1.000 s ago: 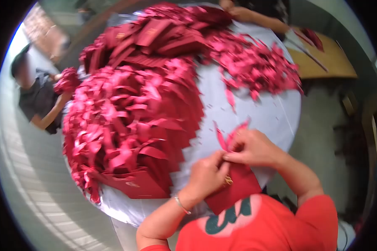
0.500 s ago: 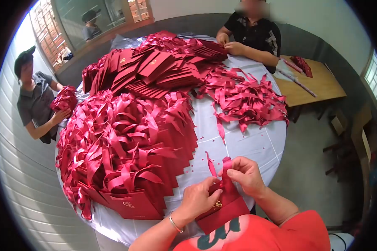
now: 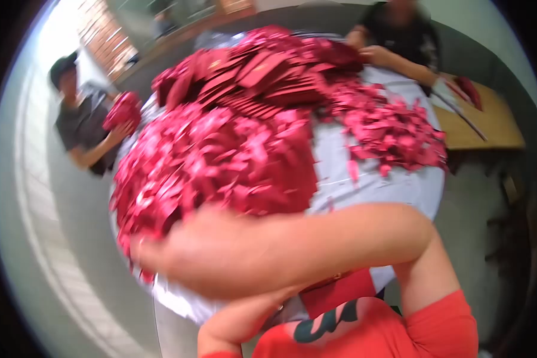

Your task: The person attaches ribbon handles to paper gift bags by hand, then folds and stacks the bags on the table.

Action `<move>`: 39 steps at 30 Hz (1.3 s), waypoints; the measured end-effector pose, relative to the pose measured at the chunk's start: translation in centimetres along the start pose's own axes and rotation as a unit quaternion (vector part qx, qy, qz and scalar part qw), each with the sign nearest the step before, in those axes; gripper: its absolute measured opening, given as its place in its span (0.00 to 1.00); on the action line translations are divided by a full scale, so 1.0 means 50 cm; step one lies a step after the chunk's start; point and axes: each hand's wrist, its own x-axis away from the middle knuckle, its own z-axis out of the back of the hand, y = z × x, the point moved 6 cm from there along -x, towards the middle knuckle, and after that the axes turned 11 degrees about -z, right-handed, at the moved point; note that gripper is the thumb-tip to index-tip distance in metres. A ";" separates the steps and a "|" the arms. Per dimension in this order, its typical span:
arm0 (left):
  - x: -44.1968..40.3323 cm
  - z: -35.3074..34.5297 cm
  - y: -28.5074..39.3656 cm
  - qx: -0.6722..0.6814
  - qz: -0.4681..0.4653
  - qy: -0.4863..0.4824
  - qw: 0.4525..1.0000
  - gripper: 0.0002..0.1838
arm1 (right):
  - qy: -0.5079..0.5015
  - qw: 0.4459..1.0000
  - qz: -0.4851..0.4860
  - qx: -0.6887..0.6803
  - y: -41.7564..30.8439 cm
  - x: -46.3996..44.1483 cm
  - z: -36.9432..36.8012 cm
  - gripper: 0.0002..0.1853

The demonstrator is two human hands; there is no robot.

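My right arm reaches across my body to the left, and my right hand (image 3: 188, 253), smeared by motion, is over the near edge of a heap of dark red paper bags with pink-red ribbons (image 3: 221, 149). Its fingers cannot be made out. Below that forearm only a sliver of my left hand (image 3: 289, 292) shows; its fingers are hidden. Beside it, close to my shirt, is one red paper bag (image 3: 343, 291) with gold print, its upper part covered by my right forearm.
On the round table with a white cloth (image 3: 331, 146) lie stacked flat red bags (image 3: 268, 74) and a pile of loose ribbons (image 3: 394, 131). A person at the left (image 3: 89, 122) holds a red bundle. Another person sits opposite (image 3: 394, 36). A wooden table (image 3: 483, 122) stands at right.
My right hand has left the single bag's ribbon and swung left over the bag heap. My left hand has become mostly covered. The view has shifted, so the table appears further right.
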 end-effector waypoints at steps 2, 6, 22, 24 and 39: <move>-0.074 0.008 -0.012 -0.116 0.002 -0.045 0.992 0.19 | -0.146 0.989 -0.005 -0.005 -0.028 0.052 -0.056 0.10; -0.181 0.064 -0.079 -0.376 -0.069 -0.038 0.923 0.18 | -0.250 0.965 -0.029 -0.069 -0.024 0.162 -0.094 0.12; -0.155 -0.013 0.001 -0.617 -0.371 0.013 0.694 0.21 | 0.256 0.887 -0.385 -0.002 0.220 0.520 -0.049 0.17; -0.159 -0.011 -0.002 -0.630 -0.359 0.000 0.688 0.20 | 0.256 0.881 -0.396 0.016 0.231 0.514 -0.052 0.16; -0.154 -0.009 -0.002 -0.599 -0.410 -0.022 0.687 0.16 | 0.215 0.833 -0.354 -0.367 0.229 0.501 -0.049 0.07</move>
